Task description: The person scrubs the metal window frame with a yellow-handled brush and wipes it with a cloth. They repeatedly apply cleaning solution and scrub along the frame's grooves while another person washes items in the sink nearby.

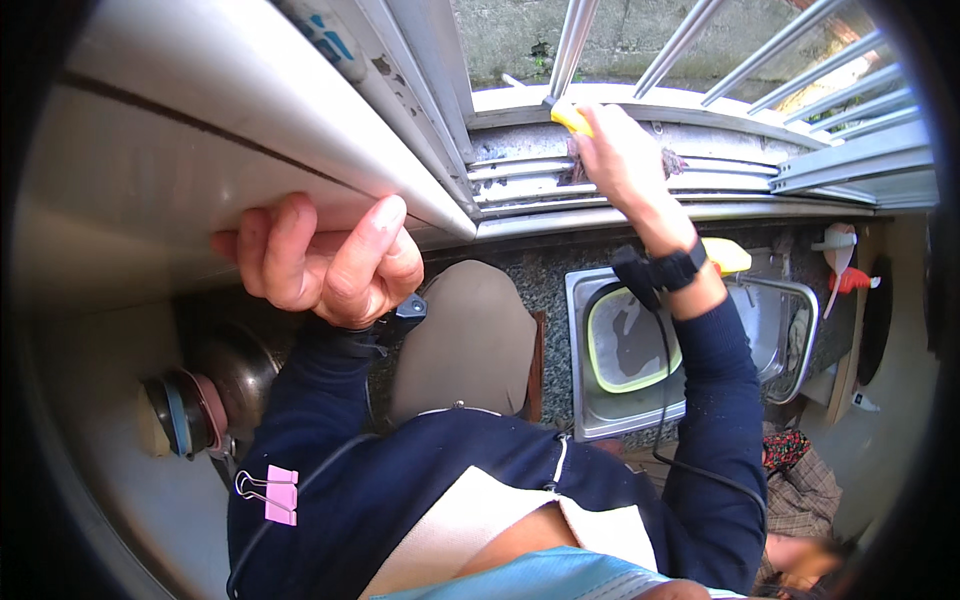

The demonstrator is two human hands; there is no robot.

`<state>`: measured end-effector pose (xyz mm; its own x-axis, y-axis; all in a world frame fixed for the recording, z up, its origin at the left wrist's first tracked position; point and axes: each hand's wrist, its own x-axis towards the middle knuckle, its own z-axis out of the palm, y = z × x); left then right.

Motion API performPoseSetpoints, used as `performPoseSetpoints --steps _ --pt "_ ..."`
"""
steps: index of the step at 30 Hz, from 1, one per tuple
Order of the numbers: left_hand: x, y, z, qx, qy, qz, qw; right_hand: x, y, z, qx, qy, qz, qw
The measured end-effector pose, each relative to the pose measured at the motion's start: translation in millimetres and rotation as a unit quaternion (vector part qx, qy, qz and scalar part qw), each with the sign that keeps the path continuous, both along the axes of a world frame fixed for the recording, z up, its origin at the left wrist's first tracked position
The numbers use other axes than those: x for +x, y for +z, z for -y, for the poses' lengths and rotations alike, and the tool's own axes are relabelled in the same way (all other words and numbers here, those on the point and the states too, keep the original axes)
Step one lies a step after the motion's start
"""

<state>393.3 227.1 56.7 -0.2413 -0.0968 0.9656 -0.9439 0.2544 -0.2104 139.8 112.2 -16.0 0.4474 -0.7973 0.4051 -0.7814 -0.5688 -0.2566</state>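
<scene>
My right hand [626,157] grips a yellow tool with a dark end [571,118]. That end is at the base of an upright metal bar, by the lower rail of the window frame [517,120]. My fingers cover the rest of the tool, so its exact kind is unclear. Beneath the hand, a greyish-purple rag [673,163] shows on both sides, over the dirty window track [517,171]. My left hand [330,262] holds nothing. Its fingers are half curled and spread, against or very near the pale tiled wall [187,172] beside the window.
Below the window, a granite counter [553,352] holds a steel double sink [581,424] with a green-rimmed basin [600,379] in it. A yellow object [726,255] sits behind my wrist. Pots [240,367] stand lower left. Another person [799,487] is at lower right.
</scene>
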Motion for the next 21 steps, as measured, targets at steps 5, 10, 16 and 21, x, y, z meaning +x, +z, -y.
performPoseSetpoints --steps 5,10,16,21 --pt "13 0 10 -0.084 -0.206 -0.041 0.974 -44 26 -41 0.058 0.054 0.07 0.994" --pt "16 -13 11 -0.044 -0.151 0.006 0.988 -68 33 -44 0.074 0.012 -0.07 0.995" --pt "18 -10 28 -0.102 -0.105 0.106 0.984 -67 33 -42 0.147 0.064 -0.063 0.985" --pt "20 -2 46 -0.179 -0.107 0.187 0.96 -53 26 -24 0.147 0.089 -0.124 0.977"
